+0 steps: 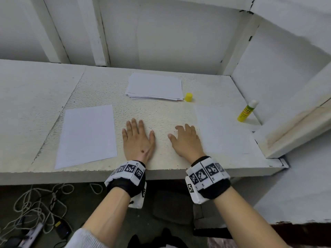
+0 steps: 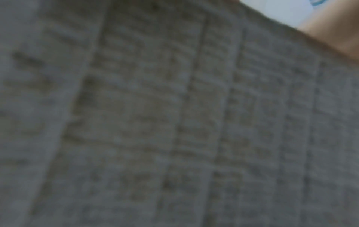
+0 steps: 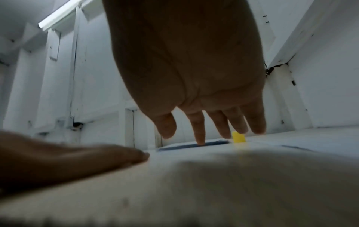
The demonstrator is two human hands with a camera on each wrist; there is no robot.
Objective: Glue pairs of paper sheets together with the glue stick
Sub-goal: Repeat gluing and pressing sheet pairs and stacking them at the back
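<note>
A single sheet (image 1: 86,135) lies flat at nine o'clock. The left hand (image 1: 138,140) rests flat, fingers straight. At twelve sits the paper stack (image 1: 155,86), beside a yellow cap (image 1: 188,97). The right hand (image 1: 186,140) hovers loose, holding nothing. The glue stick (image 1: 247,110) stands at two o'clock.

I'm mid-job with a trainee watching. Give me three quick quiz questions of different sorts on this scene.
1. True or false: the glue stick stands uncapped.
2. The yellow cap sits beside: A) the paper stack B) the left sheet C) the desk edge.
3. What does the left hand hold?

Key: 1 true. 2 A. 3 nothing; it lies flat on the desk, as does the right hand.
</note>
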